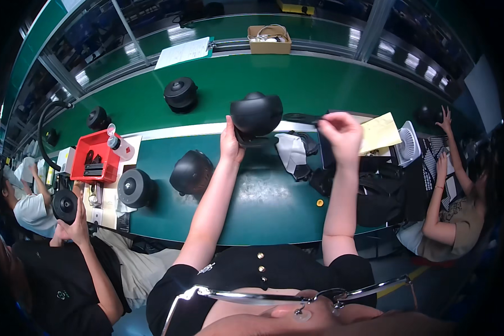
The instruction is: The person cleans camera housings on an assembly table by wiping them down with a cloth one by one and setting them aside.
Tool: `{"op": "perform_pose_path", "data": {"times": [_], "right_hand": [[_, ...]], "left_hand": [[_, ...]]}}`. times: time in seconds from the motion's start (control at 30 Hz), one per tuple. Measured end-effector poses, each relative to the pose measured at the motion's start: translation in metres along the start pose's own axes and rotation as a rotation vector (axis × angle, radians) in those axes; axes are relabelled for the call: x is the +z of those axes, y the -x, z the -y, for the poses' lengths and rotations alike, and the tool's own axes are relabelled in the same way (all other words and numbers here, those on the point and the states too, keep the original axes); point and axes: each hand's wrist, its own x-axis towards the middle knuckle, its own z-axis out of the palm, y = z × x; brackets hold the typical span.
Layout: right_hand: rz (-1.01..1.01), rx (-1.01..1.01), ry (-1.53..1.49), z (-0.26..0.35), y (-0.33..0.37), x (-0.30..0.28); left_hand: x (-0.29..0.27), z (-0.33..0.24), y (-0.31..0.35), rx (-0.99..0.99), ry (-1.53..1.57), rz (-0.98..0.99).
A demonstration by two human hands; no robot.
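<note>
My left hand (230, 143) grips a black dome-topped round device (256, 115) from its left side and underneath, holding it up above the bench. To the right of it, my right hand (341, 134) is raised with its fingers pinched together. A thin dark strip (301, 118) runs from beside the device to those fingertips; motion blurs it, so its kind is unclear. Below my left forearm's left side sits another black rounded housing (191, 172). A grey-and-black cloth or glove (292, 154) lies between my two arms, and a small yellow round piece (320, 203) rests near my right forearm.
Similar black devices stand at the back (180, 94) and left (135, 189). A red bin (97, 155) holds dark parts; a clear bottle (117, 144) stands beside it. Yellow paper (382, 134) and a white fan-like grille (409, 144) lie right. Co-workers sit on both sides.
</note>
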Motion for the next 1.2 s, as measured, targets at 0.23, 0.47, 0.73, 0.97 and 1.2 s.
{"op": "perform_pose_path", "data": {"times": [0.23, 0.47, 0.73, 0.97, 1.2], "right_hand": [[0.041, -0.019, 0.18, -0.036, 0.01, 0.062], [-0.126, -0.129, 0.026, 0.032, 0.014, 0.002], [0.106, 0.001, 0.329, -0.01, 0.015, 0.06], [0.226, 0.134, 0.486, -0.037, -0.011, 0.017], [0.491, -0.019, 1.259, -0.112, 0.011, 0.025]], "left_hand": [[-0.006, 0.01, 0.001, -0.015, -0.061, 0.003], [-0.026, 0.004, -0.013, 0.049, 0.11, -0.017], [-0.014, 0.024, -0.001, 0.005, -0.043, 0.018], [-0.032, 0.025, -0.012, -0.041, 0.135, 0.05], [-0.034, 0.021, -0.014, -0.047, 0.178, 0.046]]}}
